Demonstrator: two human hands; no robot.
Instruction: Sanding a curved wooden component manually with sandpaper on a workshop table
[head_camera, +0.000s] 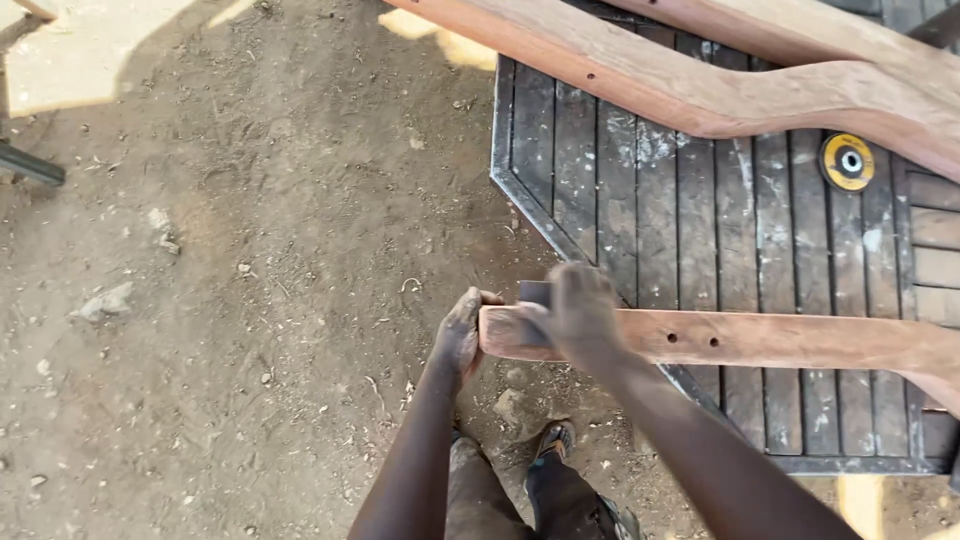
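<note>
The wooden piece (740, 340) is a long, reddish-brown shaped board, flat on top with rounded edges and two small dark holes drilled near its middle. It lies roughly level across the near corner of a dark slatted table (640, 200), its blunt left end jutting out past the table's edge over the dirt ground. Toward the right it widens and curves downward. Its surface looks dusty and unfinished.

Dark slatted table (700, 230), curved wooden pieces (760, 338), yellow disc (847, 161)
</note>
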